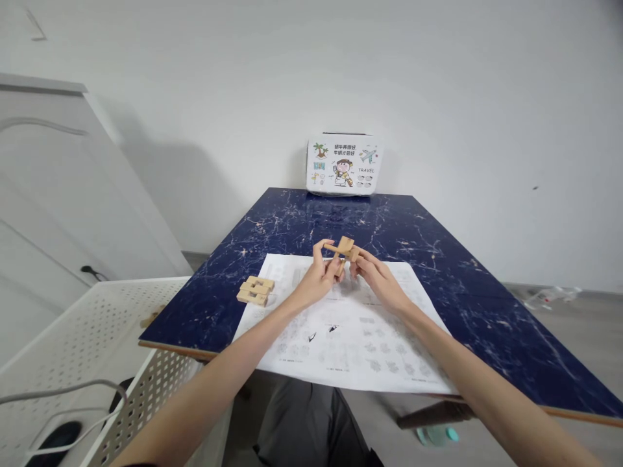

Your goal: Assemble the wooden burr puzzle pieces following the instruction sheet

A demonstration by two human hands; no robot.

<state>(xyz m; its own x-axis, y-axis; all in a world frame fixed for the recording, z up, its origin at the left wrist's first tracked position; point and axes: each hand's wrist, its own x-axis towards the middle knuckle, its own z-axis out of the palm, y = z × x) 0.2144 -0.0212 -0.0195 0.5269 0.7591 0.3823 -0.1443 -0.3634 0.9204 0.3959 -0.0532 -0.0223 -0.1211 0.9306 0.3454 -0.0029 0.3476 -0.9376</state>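
Note:
Above the far part of a printed paper sheet (335, 324), both hands grip a small assembly of notched wooden puzzle pieces (346, 244). My left hand (318, 275) is closed around its left side, with the index finger bent at the end of a thin wooden bar. My right hand (374, 272) pinches the right side, its fingertips against a wooden block. The fingers hide part of how the pieces join. To the left, several notched wooden pieces (256, 290) lie together, partly on the sheet's edge. Two small dark pointed shapes (321, 333) show on the sheet's lower half.
A blue marbled table (228, 259) carries the sheet. At its back, against the wall, stands a white printed box (343, 165). A white perforated basket (111, 305) with cables adjoins the table on the left. A bottle (437, 435) lies on the floor below.

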